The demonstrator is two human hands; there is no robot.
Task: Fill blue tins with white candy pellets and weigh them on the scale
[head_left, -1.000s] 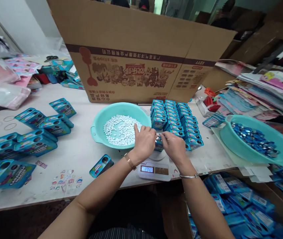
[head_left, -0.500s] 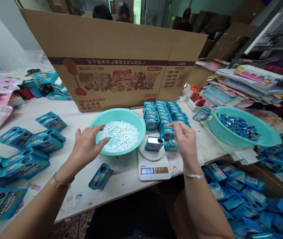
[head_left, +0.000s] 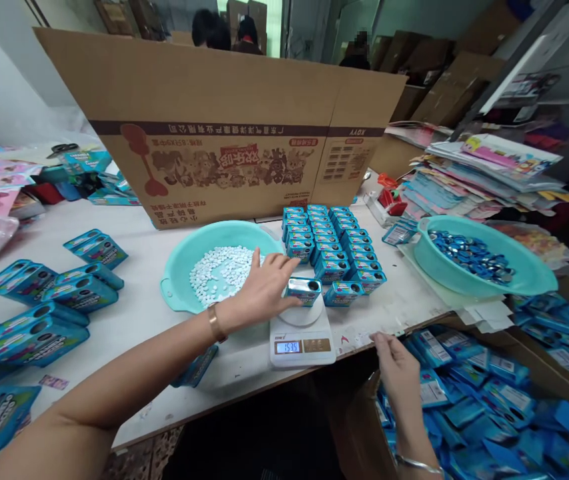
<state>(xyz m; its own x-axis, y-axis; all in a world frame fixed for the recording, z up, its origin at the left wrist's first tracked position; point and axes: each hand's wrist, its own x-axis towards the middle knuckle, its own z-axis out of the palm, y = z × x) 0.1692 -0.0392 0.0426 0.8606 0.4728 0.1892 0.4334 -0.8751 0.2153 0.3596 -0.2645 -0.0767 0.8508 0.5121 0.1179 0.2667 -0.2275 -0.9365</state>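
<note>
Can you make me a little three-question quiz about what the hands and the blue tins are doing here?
1. True or false: the left hand touches the small open blue metal tin on the white digital kitchen scale.
2. Where does the right hand reach? A) into the round turquoise plastic basin of white tablets B) into the brown cardboard box of flat blue packets below the table edge C) onto the scale
3. Fill in: the round turquoise plastic basin on the right holds shiny blue ____.

Key: 1 true; 2 B; 3 lids, as far as can be told.
</note>
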